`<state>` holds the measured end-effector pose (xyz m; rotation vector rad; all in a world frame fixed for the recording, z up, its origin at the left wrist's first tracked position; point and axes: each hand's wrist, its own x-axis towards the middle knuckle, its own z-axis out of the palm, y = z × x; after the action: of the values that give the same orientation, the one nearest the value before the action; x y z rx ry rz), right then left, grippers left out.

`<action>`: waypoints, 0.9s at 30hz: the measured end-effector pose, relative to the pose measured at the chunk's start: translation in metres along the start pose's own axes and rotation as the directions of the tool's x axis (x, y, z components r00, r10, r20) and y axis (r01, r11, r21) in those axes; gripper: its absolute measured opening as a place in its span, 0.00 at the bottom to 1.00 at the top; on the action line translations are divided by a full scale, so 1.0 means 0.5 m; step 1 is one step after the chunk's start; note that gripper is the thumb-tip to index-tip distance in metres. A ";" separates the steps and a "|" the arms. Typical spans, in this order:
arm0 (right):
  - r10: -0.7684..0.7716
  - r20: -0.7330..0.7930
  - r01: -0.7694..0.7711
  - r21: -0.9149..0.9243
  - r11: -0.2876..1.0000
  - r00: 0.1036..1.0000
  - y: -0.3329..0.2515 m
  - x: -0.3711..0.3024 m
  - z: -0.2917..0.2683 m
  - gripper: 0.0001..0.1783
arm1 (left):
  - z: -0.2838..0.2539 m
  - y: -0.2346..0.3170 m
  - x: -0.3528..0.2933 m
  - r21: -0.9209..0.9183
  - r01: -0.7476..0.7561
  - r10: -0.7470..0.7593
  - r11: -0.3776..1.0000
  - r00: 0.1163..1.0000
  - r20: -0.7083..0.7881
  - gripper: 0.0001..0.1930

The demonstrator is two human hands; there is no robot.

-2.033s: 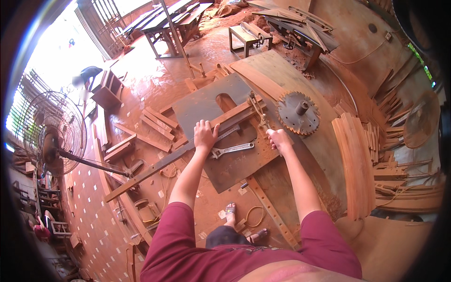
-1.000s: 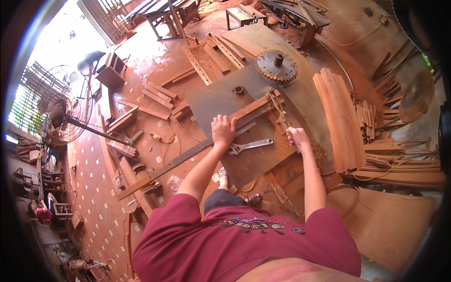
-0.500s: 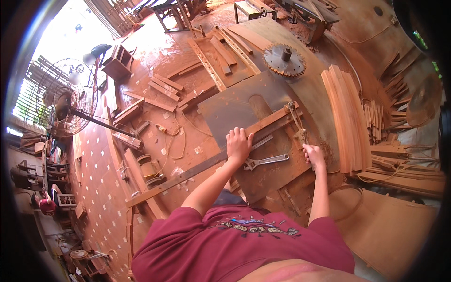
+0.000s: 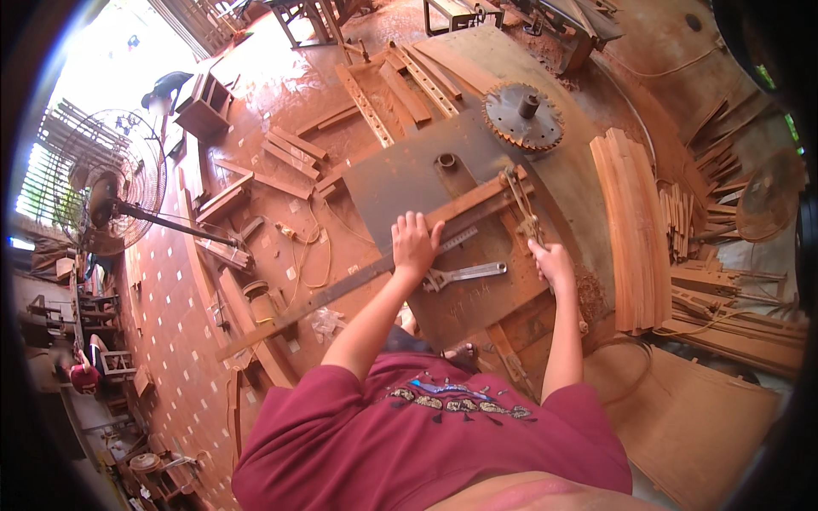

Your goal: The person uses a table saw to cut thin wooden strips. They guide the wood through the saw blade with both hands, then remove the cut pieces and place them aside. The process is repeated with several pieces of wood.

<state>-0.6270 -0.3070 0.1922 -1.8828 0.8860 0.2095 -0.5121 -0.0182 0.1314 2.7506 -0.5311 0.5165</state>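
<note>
A long wooden bar [image 4: 319, 300] lies slantwise across the dark metal saw table [image 4: 381, 189]. My left hand [image 4: 414, 247] is closed over the middle of the bar, fingers across its far edge and thumb apart. At the bar's right end sits a rusty metal clamp [image 4: 521, 201]. My right hand [image 4: 554, 266] grips the clamp's near end, its fingers curled and partly hidden. Between my hands an adjustable wrench [image 4: 474, 272] lies on the tabletop, beside a short metal ruler [image 4: 457, 238]. A stub shaft [image 4: 446, 160] stands beyond the bar.
A toothed circular saw blade [image 4: 521, 117] lies flat at the far right of the table. Long boards [image 4: 630, 230] are stacked to the right. Loose wood strips [image 4: 294, 153] and a yellow cord [image 4: 317, 264] lie on the floor; a large fan [image 4: 106, 200] stands left.
The whole view has shifted, so table and hands appear slightly farther left and higher. Both hands keep their places on the bar and the clamp. A person in the far left background shows more.
</note>
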 end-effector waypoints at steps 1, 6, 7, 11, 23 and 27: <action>-0.005 0.016 0.005 0.010 1.000 1.000 -0.012 0.022 0.010 0.26 | 0.005 -0.012 0.024 0.003 -0.003 0.004 1.000 1.000 -0.019 0.21; -0.039 0.065 0.038 0.029 0.999 0.997 -0.112 0.130 0.074 0.25 | 0.068 -0.118 0.150 0.008 0.001 -0.001 1.000 0.998 -0.057 0.24; -0.046 0.071 0.043 0.044 0.998 0.996 -0.127 0.161 0.090 0.25 | 0.077 -0.139 0.174 -0.004 0.012 -0.012 1.000 0.999 -0.047 0.24; -0.052 0.081 0.049 0.046 0.998 0.995 -0.209 0.254 0.145 0.24 | 0.107 -0.214 0.279 0.024 0.023 -0.022 0.999 0.998 -0.060 0.25; 0.010 0.055 -0.008 -0.027 1.000 0.998 -0.412 0.434 0.271 0.26 | 0.170 -0.383 0.499 0.047 0.052 -0.052 0.998 0.999 -0.005 0.30; 0.010 0.074 -0.013 0.049 0.999 0.997 -0.406 0.435 0.275 0.25 | 0.174 -0.388 0.494 0.046 0.043 -0.044 0.998 0.999 0.008 0.31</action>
<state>-0.3059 -0.2498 0.1624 -1.8133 0.8448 0.2606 -0.1939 0.0502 0.1102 2.8024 -0.4661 0.5116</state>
